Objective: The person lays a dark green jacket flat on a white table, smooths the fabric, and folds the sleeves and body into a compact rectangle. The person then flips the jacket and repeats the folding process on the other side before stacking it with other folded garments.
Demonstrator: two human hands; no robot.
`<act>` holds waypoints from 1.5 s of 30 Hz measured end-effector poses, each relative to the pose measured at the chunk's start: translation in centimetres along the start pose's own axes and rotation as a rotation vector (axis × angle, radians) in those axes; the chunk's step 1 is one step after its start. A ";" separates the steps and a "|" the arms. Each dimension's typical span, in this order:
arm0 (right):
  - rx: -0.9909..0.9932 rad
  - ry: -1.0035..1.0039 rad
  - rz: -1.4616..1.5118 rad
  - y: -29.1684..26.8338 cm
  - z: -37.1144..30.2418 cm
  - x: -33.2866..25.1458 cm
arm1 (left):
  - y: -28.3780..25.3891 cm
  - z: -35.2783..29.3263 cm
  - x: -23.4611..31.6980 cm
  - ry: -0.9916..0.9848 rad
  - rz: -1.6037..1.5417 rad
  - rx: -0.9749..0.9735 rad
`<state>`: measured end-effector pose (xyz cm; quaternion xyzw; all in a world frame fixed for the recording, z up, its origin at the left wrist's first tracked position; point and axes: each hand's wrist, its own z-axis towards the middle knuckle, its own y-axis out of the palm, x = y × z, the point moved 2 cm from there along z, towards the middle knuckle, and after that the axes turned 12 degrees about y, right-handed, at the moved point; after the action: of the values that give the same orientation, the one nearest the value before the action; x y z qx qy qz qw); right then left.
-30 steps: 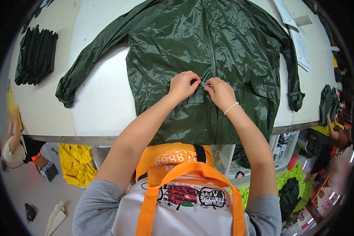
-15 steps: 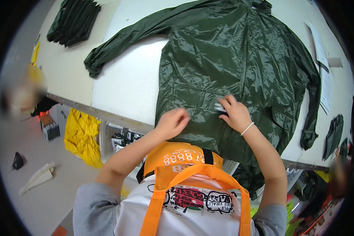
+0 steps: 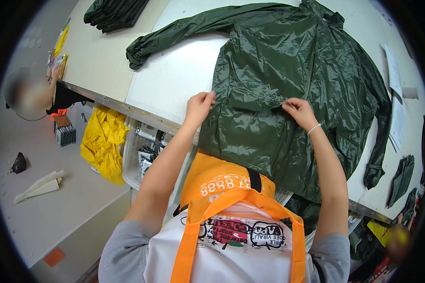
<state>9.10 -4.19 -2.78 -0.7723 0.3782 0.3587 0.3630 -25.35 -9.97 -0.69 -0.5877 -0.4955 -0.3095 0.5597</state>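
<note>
A shiny dark green rain jacket (image 3: 274,61) lies spread on the white table, its collar away from me and its hem by my waist. My left hand (image 3: 199,109) pinches at the jacket's left edge, beside the end of a pocket flap (image 3: 252,104). At the flap's other end, my right hand (image 3: 300,113) grips the flap's corner between thumb and fingers. The cloth between my hands is creased and slightly raised. One sleeve (image 3: 179,34) stretches out to the far left; the other sleeve (image 3: 380,122) hangs down along the right side.
A stack of folded dark green garments (image 3: 115,14) sits at the far left of the table (image 3: 160,87). Paper sheets (image 3: 395,108) and a folded green piece (image 3: 401,181) lie at the right. Below the table edge are a white basket (image 3: 131,162) and yellow cloth (image 3: 104,144). A co-worker is at the left.
Both hands have moved away from me along the jacket, up to the pocket flap. My right hand has closed on the flap's corner; my left has shifted to the jacket's edge.
</note>
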 end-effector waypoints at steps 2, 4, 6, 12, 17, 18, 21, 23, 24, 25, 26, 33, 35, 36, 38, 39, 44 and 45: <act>-0.033 0.030 -0.179 0.6 -2.1 -1.7 | 1.4 2.7 0.0 -0.204 0.037 -0.131; 0.016 0.030 -0.261 1.5 -3.7 -1.7 | 2.4 3.7 0.8 -0.148 0.247 -0.262; 0.081 0.005 -0.253 3.0 -4.5 -1.6 | 3.1 4.2 0.8 -0.089 0.336 -0.350; 0.227 0.029 -0.180 7.9 -4.9 -2.9 | 3.3 4.9 -1.2 -0.084 0.145 -0.408; 0.343 -0.034 -0.282 11.8 -3.0 -6.8 | 2.3 5.2 -1.1 -0.118 -0.170 -0.446; 0.370 -0.038 -0.380 12.3 -2.5 -7.4 | 2.1 5.2 -0.9 -0.105 -0.191 -0.438; 0.416 -0.073 -0.482 13.1 -0.7 -8.6 | 1.8 5.2 -0.6 -0.102 -0.247 -0.432; 0.456 -0.161 -0.546 13.8 0.3 -9.0 | 1.7 5.0 -0.7 -0.100 -0.305 -0.436; 0.458 -0.176 -0.579 14.0 0.8 -9.2 | 1.7 4.9 -1.0 -0.093 -0.345 -0.439; 0.460 -0.191 -0.611 14.3 1.2 -9.5 | 1.8 4.8 -1.2 -0.086 -0.385 -0.441; 0.467 -0.180 -0.648 14.5 1.5 -9.8 | 1.7 4.7 -1.3 -0.091 -0.395 -0.440; 0.506 -0.200 -0.684 15.4 2.4 -10.1 | 1.9 4.7 -1.8 -0.094 -0.462 -0.412; 0.524 -0.215 -0.678 15.7 2.5 -9.9 | 2.0 4.7 -1.9 -0.097 -0.469 -0.401; 0.517 -0.197 -0.673 15.8 2.5 -9.9 | 2.0 4.7 -1.9 -0.098 -0.470 -0.395; 0.507 -0.161 -0.662 15.9 2.6 -9.8 | 2.0 4.6 -1.8 -0.090 -0.465 -0.390; 0.493 -0.119 -0.639 15.9 2.6 -9.6 | 2.0 4.5 -1.7 -0.085 -0.462 -0.389; 0.500 -0.005 -0.357 13.3 0.9 -9.2 | -4.6 -0.3 -0.3 -0.012 -0.263 -0.391; 0.523 -0.038 -0.368 12.2 0.0 -8.9 | -7.5 -2.2 -1.9 -0.057 -0.014 -0.443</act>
<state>-5.25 -6.81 1.12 -0.7016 0.3044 0.1921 0.6150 -32.54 -13.39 0.58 -0.7014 -0.4352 -0.3979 0.4004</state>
